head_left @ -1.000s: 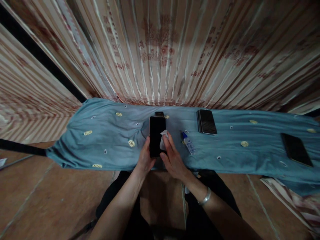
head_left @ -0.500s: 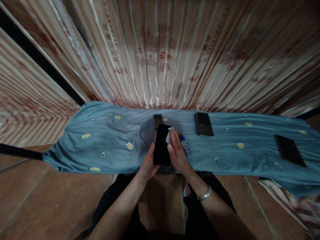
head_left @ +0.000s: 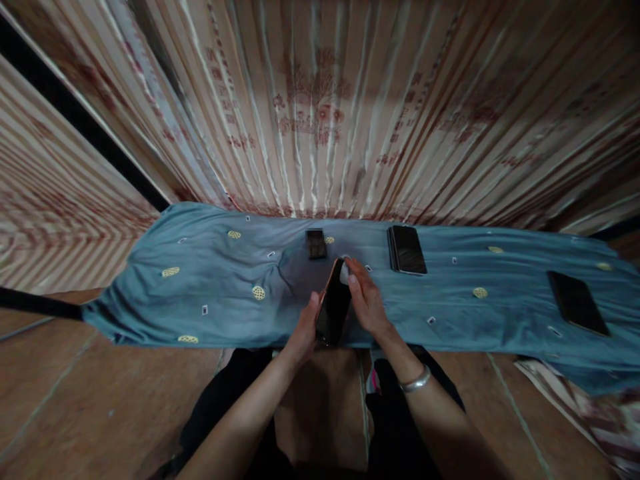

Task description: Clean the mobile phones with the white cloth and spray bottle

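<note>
Dim, warm light, soft focus throughout, strong fisheye bending toward the edges.

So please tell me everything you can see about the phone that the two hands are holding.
The phone is a slim slab with a dark glossy screen and a thin coppery edge along its left side. It is tilted, its top end leaning away and to the right, above the near edge of the blue cloth. The left hand holds its lower left side; the right hand presses a small white wipe against its top end. The screen looks unlit.
</note>
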`<state>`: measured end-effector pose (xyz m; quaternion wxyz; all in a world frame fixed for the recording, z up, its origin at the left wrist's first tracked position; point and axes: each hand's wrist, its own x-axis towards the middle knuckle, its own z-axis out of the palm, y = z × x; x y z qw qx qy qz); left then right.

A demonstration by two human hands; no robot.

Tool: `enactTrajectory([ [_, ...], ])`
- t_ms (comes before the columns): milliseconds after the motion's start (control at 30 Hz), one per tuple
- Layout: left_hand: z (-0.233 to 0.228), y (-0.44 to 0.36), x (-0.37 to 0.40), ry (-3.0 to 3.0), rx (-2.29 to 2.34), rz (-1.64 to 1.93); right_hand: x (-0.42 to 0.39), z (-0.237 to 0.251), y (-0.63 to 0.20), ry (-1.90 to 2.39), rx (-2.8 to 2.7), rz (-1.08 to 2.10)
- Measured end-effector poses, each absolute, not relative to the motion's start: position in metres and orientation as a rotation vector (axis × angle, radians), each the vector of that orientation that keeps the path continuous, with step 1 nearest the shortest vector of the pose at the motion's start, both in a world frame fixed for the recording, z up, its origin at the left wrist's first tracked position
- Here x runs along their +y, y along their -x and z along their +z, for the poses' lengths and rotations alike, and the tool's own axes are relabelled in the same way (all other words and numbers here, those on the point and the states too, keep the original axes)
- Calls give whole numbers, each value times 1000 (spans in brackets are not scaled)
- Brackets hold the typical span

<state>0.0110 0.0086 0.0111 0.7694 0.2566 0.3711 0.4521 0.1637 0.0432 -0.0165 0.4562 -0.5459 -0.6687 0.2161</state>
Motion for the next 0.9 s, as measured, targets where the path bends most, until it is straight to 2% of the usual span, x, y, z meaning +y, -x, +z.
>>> enactTrajectory([
  [300, 10, -15, 9, -573, 783, 1060, 40, -5, -160, 1266, -1810, 446],
  [567, 13, -13, 11, -377, 865, 915, 36, -2, -153, 1125, -2062, 243],
  [900, 20, -5, 15, -147, 768, 932, 14, 1, -135, 979, -2103, 340],
])
